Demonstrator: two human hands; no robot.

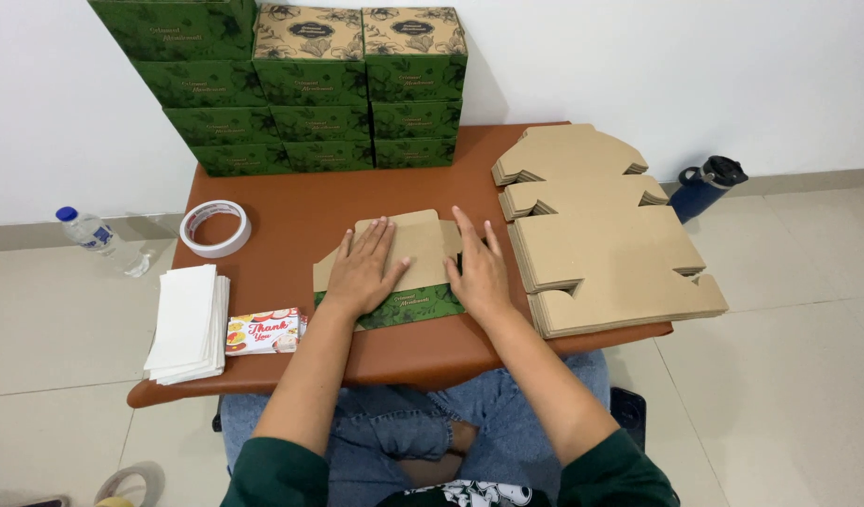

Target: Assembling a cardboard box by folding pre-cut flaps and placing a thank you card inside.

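Note:
A flat cardboard box blank (415,246), brown inside with a dark green patterned strip along its near edge, lies in the middle of the brown table (291,211). My left hand (362,270) presses flat on its left half, fingers spread. My right hand (479,268) presses flat on its right half beside a folded flap. Neither hand grips anything.
A thick stack of unfolded brown blanks (606,235) fills the table's right side. Assembled green boxes (310,89) are stacked at the back. A tape roll (215,228), white paper sheets (188,324) and small cards (263,331) lie at left. On the floor stand a plastic bottle (99,239) and a dark flask (709,185).

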